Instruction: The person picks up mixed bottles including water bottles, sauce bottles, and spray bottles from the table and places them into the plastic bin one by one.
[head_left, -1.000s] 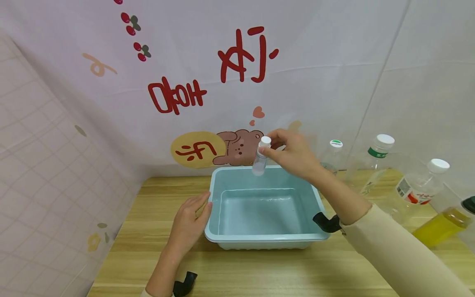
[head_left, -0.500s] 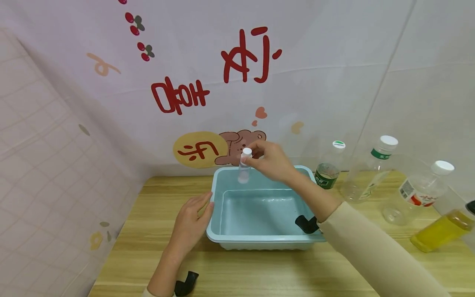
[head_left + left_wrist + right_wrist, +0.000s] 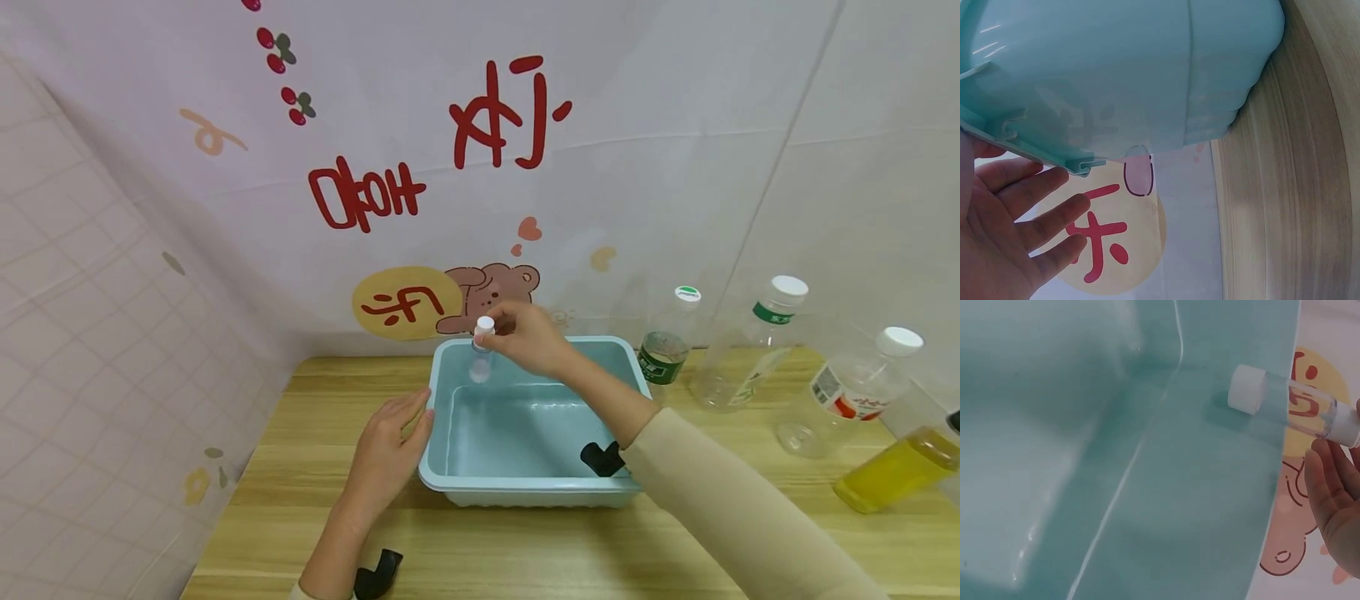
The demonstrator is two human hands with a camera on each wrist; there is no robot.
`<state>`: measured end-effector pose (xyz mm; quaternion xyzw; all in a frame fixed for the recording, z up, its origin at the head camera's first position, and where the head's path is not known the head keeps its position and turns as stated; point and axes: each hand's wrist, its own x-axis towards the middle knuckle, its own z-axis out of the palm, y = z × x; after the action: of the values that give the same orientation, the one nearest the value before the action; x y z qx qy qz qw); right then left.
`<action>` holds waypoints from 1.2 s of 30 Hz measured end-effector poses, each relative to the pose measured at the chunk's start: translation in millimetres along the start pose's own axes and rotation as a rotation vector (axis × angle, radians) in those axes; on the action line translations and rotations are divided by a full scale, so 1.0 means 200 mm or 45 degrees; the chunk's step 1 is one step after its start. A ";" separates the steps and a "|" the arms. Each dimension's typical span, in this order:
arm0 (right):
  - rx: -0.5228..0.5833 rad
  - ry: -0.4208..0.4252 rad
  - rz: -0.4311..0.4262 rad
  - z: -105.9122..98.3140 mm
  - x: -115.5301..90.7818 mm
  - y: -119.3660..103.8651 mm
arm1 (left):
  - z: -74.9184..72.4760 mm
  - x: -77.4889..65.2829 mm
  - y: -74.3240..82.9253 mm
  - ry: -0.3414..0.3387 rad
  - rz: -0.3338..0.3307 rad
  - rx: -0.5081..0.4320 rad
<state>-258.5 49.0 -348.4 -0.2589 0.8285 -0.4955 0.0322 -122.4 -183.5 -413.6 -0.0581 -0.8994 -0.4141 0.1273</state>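
Note:
A small clear bottle (image 3: 481,365) with a white cap hangs upright inside the back left corner of a light blue plastic basin (image 3: 536,482). My right hand (image 3: 531,340) pinches it by the cap from the right. In the right wrist view, the bottle (image 3: 1288,403) shows a white base, and the hand (image 3: 1341,500) has its fingertips at the cap end. My left hand (image 3: 390,446) rests at the basin's left rim. From the left wrist view, the left hand's fingers (image 3: 1035,187) are spread and nearly straight beneath the rim (image 3: 1041,161).
To the right stand a green-labelled bottle (image 3: 662,358), a tall clear bottle (image 3: 738,367) and a bottle with a red and white label (image 3: 847,400). A bottle of yellow liquid (image 3: 892,475) is at the far right. A cloth wall (image 3: 660,183) rises behind the wooden table (image 3: 315,400).
My right hand has carried the small bottle left and down, from over the basin's back edge into its back left corner. The left hand stays at the rim.

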 end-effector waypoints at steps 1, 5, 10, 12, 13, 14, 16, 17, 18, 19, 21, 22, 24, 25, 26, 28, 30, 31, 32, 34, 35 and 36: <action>0.001 -0.005 -0.004 0.01 0.00 0.00 | 0.00 0.00 0.00 -0.001 -0.002 0.002; -0.031 -0.038 -0.023 0.02 0.01 0.02 | 0.00 0.00 0.00 -0.005 -0.018 0.005; -0.134 -0.124 -0.018 0.05 0.03 0.04 | 0.00 0.00 0.00 -0.003 -0.014 0.003; -0.174 -0.171 -0.010 0.06 0.03 0.04 | 0.00 0.00 0.00 -0.002 -0.009 0.001; -0.191 -0.194 -0.004 0.07 0.03 0.05 | 0.00 -0.01 0.00 -0.001 -0.009 0.001; -0.204 -0.215 0.003 0.07 0.04 0.05 | 0.00 -0.01 0.00 -0.002 -0.010 0.002; -0.215 -0.250 0.016 0.08 0.04 0.05 | 0.00 -0.01 0.00 -0.006 -0.013 0.003; -0.224 -0.261 0.018 0.09 0.04 0.06 | 0.00 -0.01 0.00 -0.008 -0.015 0.004; -0.233 -0.269 0.019 0.09 0.04 0.06 | 0.00 -0.01 0.00 -0.011 -0.018 0.004; -0.242 -0.276 0.019 0.09 0.04 0.07 | 0.00 -0.01 0.00 -0.014 -0.019 0.005; -0.253 -0.299 0.014 0.10 0.04 0.07 | 0.00 -0.01 0.00 -0.019 -0.020 0.004; -0.263 -0.313 0.007 0.10 0.04 0.08 | 0.00 0.00 0.00 -0.019 -0.021 0.004; -0.291 -0.349 -0.004 0.11 0.04 0.09 | 0.00 0.00 0.00 -0.016 -0.021 0.004; -0.308 -0.370 -0.009 0.11 0.03 0.09 | 0.00 0.00 0.00 -0.014 -0.019 0.005; -0.325 -0.391 -0.012 0.12 0.03 0.10 | 0.00 0.00 0.00 -0.012 -0.017 0.004; -0.359 -0.424 -0.020 0.13 0.03 0.10 | 0.00 -0.01 0.00 -0.007 -0.012 0.003; -0.380 -0.447 -0.024 0.13 0.03 0.10 | 0.00 -0.01 0.00 -0.004 -0.006 0.001; -0.383 -0.454 -0.028 0.14 0.03 0.10 | 0.00 -0.01 0.00 -0.004 -0.004 0.000; -0.388 -0.460 -0.030 0.14 0.03 0.10 | 0.00 -0.01 0.00 -0.003 -0.001 -0.001; -0.406 -0.466 -0.031 0.15 0.03 0.10 | 0.00 -0.01 0.00 -0.002 0.003 -0.003; -0.419 -0.470 -0.030 0.15 0.03 0.10 | 0.00 -0.01 0.00 -0.002 0.006 -0.004; -0.432 -0.476 -0.025 0.15 0.03 0.10 | 0.00 -0.01 0.00 -0.003 0.008 -0.005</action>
<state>-262.9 29.8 -379.9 -0.3558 0.8769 -0.2929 0.1362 -121.1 -183.4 -413.6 -0.0617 -0.8986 -0.4152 0.1276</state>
